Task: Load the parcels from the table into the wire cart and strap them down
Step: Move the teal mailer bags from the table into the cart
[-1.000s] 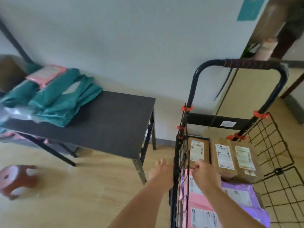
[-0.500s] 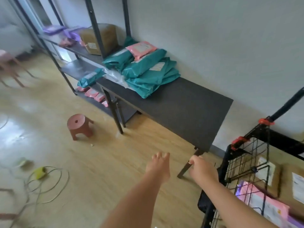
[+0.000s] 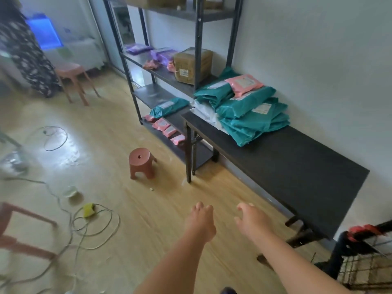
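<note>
While the teal and pink parcels point(image 3: 248, 111) lie stacked at the far end of the table point(image 3: 297, 172), well apart from the wire cart point(image 3: 360, 266), left hand point(image 3: 200, 221) and right hand point(image 3: 251, 219) hang empty, fingers loosely apart. Step judged: fetching a parcel. Next: reach the stack, grip one.

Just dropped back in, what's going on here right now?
The person holds nothing at the moment: the left hand and right hand are both out over the wooden floor with fingers relaxed. A pile of teal parcels, with a pink parcel on top, lies at the far end of the black table, not yet loaded. Only a corner of the wire cart shows at the lower right.
</note>
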Demonstrator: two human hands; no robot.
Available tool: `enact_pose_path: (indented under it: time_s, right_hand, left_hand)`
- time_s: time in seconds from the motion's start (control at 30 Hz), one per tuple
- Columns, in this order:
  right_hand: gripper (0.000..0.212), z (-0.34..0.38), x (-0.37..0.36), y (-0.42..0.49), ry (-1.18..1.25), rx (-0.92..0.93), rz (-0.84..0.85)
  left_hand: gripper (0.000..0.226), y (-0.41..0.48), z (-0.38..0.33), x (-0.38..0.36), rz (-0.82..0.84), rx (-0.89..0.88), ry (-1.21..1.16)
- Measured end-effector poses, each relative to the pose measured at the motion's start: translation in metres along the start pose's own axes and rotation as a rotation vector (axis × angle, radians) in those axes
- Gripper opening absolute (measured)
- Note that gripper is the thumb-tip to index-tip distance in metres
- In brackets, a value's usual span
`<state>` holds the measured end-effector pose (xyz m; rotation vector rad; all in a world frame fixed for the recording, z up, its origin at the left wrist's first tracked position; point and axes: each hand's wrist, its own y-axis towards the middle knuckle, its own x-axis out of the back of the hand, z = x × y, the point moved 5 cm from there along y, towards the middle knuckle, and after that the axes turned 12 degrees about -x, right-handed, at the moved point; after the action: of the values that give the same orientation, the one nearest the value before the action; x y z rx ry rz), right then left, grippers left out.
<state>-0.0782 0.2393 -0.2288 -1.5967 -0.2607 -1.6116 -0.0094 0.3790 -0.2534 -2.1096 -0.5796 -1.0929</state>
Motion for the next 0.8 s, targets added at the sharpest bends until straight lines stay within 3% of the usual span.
enact_pose_path:
  time_s: [0.33,0.8]
  right_hand:
    - [0.034,0.070,0.021,0.060,0.028,0.039,-0.014]
    - [0.024,0.135,0.124,0.229,0.147,0.075,-0.072]
  left_hand:
    - [0.058,0.045,0.043,0.056,-0.061,0.051,0.019]
    - [0.047,0.221,0.033,0.183,-0.155,0.017,0.143]
